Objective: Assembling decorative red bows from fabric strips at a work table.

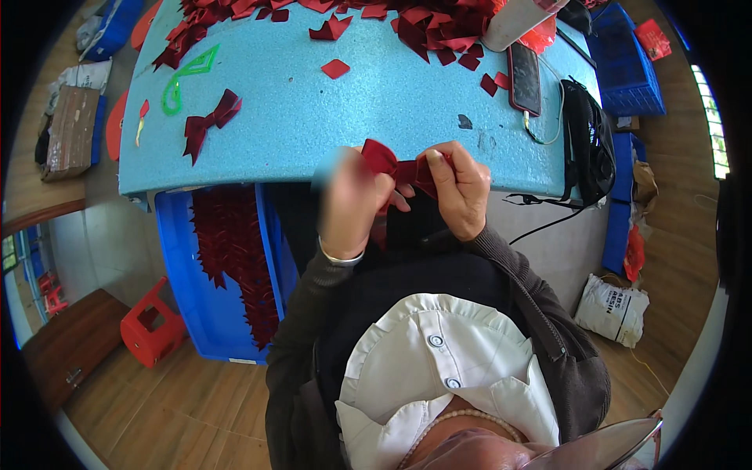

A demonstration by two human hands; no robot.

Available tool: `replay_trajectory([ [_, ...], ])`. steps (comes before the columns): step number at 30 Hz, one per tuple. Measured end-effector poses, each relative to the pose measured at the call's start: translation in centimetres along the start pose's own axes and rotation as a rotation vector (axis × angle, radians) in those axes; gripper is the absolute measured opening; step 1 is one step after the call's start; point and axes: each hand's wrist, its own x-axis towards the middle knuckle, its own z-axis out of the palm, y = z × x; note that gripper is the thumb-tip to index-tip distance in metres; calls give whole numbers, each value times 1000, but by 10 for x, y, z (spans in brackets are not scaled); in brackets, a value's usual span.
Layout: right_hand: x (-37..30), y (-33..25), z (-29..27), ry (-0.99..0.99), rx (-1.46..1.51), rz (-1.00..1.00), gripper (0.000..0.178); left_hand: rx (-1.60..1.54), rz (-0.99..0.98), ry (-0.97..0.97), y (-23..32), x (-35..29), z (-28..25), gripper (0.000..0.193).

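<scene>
At the near edge of the table, I hold a dark red ribbon bow (381, 159) between my two hands. My left hand (349, 205), partly smeared in the picture, is closed on the bow's left side. My right hand (464, 193) pinches the right loop between thumb and fingers. The bow's knot and tails are partly hidden behind my fingers. Farther left on the table lies another red bow (210, 124), apart from my hands. A single red piece of ribbon (335, 69) lies beyond them.
A light blue table (298, 133) carries a heap of red ribbon pieces (439, 27), a green plastic tool (184, 82), a phone (524, 78) with a cable, a cup (517, 23) and a black bag (587, 149). Left of my lap, a blue crate (184, 305) holds many red bows.
</scene>
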Motion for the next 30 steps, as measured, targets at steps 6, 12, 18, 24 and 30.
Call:
replay_trajectory([
  [6,8,8,-3,-62,-75,46,15,191,-76,-2,-12,15,-8,13],
  [12,21,18,-11,-132,139,218,11,68,-83,-65,-17,21,-15,15],
  [18,62,6,-14,-378,115,-274,11,350,-121,-65,-22,17,-9,18],
  [24,78,3,-21,-743,-115,-324,13,414,-82,-96,-26,16,-4,15],
  [30,76,5,-3,-584,-152,-88,15,535,-19,-82,-22,19,-16,10],
])
